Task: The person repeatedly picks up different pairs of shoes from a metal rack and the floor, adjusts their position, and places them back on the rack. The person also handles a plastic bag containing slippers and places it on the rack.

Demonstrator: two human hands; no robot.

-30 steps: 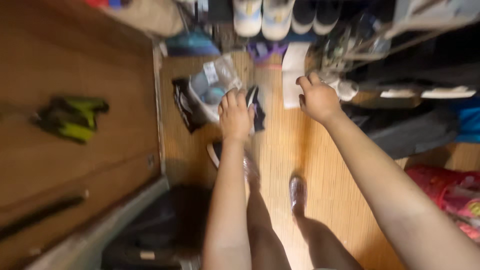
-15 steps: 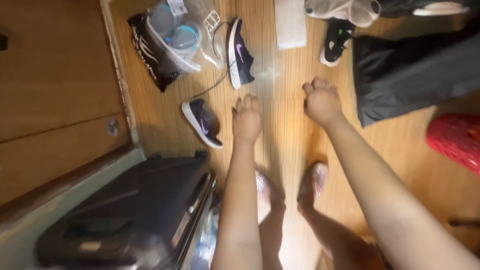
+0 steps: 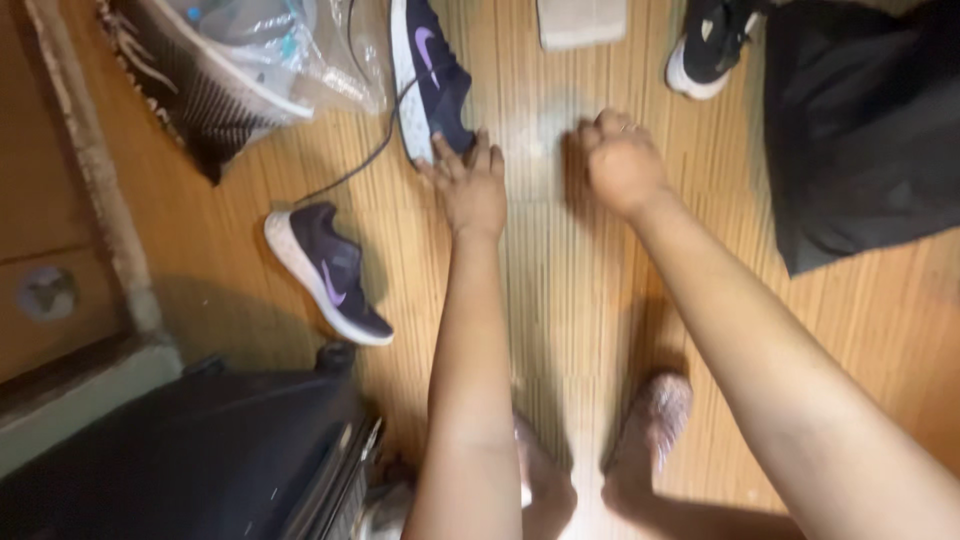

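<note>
- Far left: wooden door [image 3: 40,200] with a pale frame strip running down its edge; a round metal fitting sat low on the panel
- Bottom left: dark hard-shell suitcase [image 3: 190,460] lay on the floor, a wheel showing at its upper edge
- Upper left: black-and-white woven bag [image 3: 185,95] with a clear plastic bag [image 3: 300,50] lying partly over it; contents too blurred to tell
- Near shoe [image 3: 330,270], dark navy with purple mark and white sole, lay on its side on the wooden slat floor [image 3: 560,300], just above the suitcase, well apart from both hands
- Far shoe [image 3: 430,70], same colours, lay sole-edge out, a thin dark cord trailing from beside it toward the lower left
- Left hand [image 3: 472,190] reached down, fingers spread narrowly, fingertips touching the heel end of the far shoe; not closed round it
- Right hand [image 3: 622,165] hovered over bare floor, curled into a loose fist, holding nothing visible
- Top centre: pale folded cloth [image 3: 580,20], cut by the frame edge
- Upper right: black-and-white sneaker [image 3: 705,55] just beside a black fabric heap [image 3: 860,130]
- Bottom centre: the person's two feet in pale slippers [image 3: 655,415]
</note>
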